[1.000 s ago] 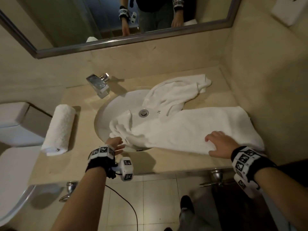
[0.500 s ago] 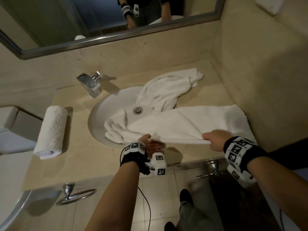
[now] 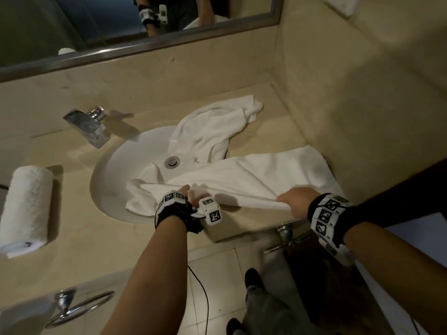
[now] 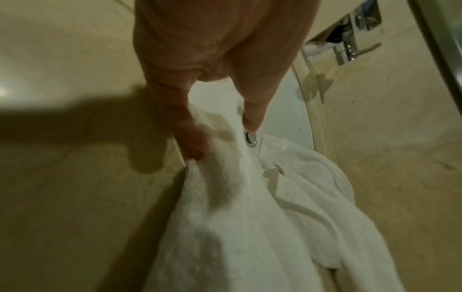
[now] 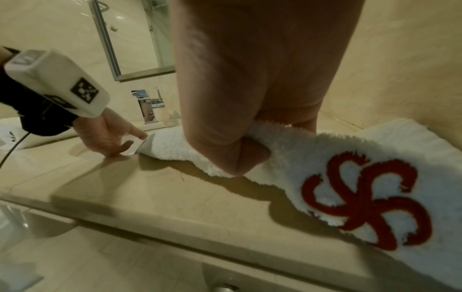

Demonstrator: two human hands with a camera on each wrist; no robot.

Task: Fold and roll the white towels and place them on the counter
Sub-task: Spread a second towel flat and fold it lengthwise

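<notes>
A long white towel [image 3: 254, 175] lies across the front of the sink [image 3: 135, 153] and the counter [image 3: 79, 228] to its right. My right hand [image 3: 287, 201] grips its near edge in a fist and holds that edge lifted off the counter. The right wrist view shows the fist [image 5: 252, 156] and a red emblem [image 5: 362, 199] on the towel. My left hand [image 3: 187, 193] is at the towel's near edge over the sink rim, fingers spread and fairly straight [image 5: 125, 142], touching the cloth. A second crumpled white towel [image 3: 217, 126] lies behind. A rolled towel [image 3: 26, 206] rests at the counter's left end.
A chrome faucet [image 3: 87, 126] stands behind the sink, below a mirror [image 3: 145, 25]. A tiled wall [image 3: 350, 105] closes off the counter's right side. A towel ring [image 3: 79, 308] and a hook [image 3: 285, 235] hang under the counter's front edge.
My right hand went from lying flat on the towel to gripping its near edge and lifting it. My left hand moved right along the sink's front rim toward the towel's middle.
</notes>
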